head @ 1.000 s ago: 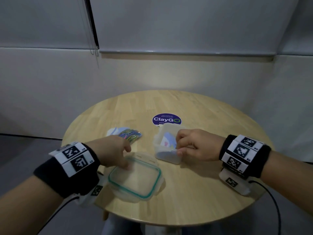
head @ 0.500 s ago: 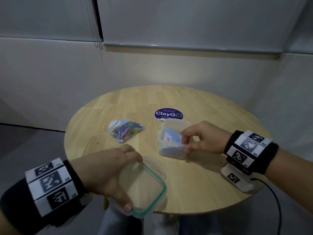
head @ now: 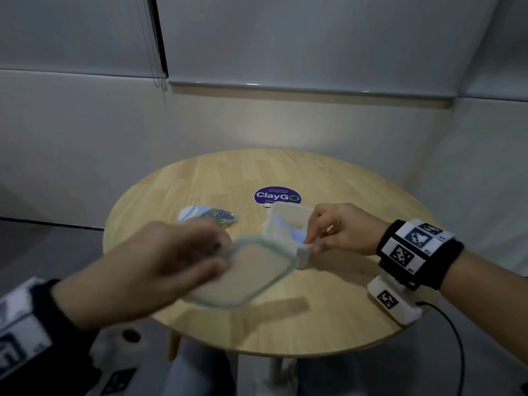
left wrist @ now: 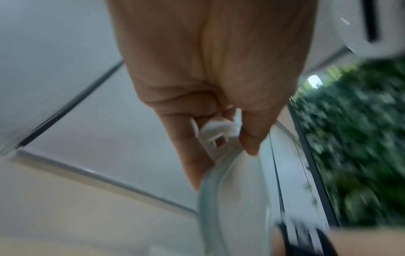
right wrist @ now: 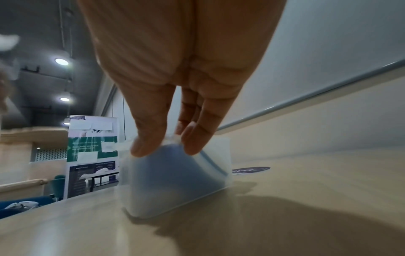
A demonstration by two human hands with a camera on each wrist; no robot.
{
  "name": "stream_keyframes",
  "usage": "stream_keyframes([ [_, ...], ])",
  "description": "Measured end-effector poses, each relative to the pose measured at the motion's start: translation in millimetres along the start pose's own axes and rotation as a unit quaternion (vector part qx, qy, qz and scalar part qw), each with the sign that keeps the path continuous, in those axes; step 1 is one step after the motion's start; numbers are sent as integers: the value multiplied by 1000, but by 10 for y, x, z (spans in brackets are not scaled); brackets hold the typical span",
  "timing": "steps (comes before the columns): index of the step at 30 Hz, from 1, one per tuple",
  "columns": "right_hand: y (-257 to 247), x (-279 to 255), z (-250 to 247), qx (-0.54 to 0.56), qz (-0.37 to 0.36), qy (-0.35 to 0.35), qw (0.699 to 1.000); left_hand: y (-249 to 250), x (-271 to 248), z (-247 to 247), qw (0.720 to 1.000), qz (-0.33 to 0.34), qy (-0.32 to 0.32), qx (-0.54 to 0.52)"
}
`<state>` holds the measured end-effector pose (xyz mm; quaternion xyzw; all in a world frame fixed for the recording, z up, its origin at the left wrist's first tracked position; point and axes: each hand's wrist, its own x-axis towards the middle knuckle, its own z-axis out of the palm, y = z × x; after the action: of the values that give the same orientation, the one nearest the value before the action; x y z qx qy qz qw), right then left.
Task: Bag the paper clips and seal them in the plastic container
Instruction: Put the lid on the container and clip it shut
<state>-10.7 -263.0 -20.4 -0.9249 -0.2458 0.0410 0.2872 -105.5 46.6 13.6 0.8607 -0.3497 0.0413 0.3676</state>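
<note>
Plastic: one lid [head: 251, 274] in left hand [head: 160, 270]; one container [head: 288, 235] in right hand [head: 343, 228]

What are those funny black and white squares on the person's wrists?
Each wrist wears a wide black band with white tags printed with blocky black square patterns. Under the right wrist hangs a small white camera box with its own square tag, and a black cable runs from it. Both hands are bare.
</note>
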Motion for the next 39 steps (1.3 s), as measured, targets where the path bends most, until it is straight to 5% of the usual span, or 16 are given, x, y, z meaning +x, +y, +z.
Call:
stream_keyframes([
  [2,4,-3,1,12,-9,-7,1000,39,250,-104,969,-65,127,-202],
  [4,-20,-1,17,10,-15,-12,1000,-36,598,-59,917,-136,187,-324],
  [8,-52,4,39,-19,-22,-14,999,-372,1167,291,813,-304,132,-479],
  [10,-37,0,33,-18,-21,-14,1000,-532,1273,439,788,-353,92,-497],
  [15,21,-35,7,5,-30,-14,999,-709,1393,581,830,-423,70,-357],
  [22,109,-3,-4,110,9,25,994,-771,1416,627,821,-446,10,-356],
  [29,137,-94,85,387,144,106,905,-742,1442,622,850,-428,24,-305],
  [33,80,-29,82,463,264,79,842,-712,1471,652,866,-423,18,-266],
  [39,87,62,63,433,327,8,840,-740,1466,641,854,-424,4,-302],
])
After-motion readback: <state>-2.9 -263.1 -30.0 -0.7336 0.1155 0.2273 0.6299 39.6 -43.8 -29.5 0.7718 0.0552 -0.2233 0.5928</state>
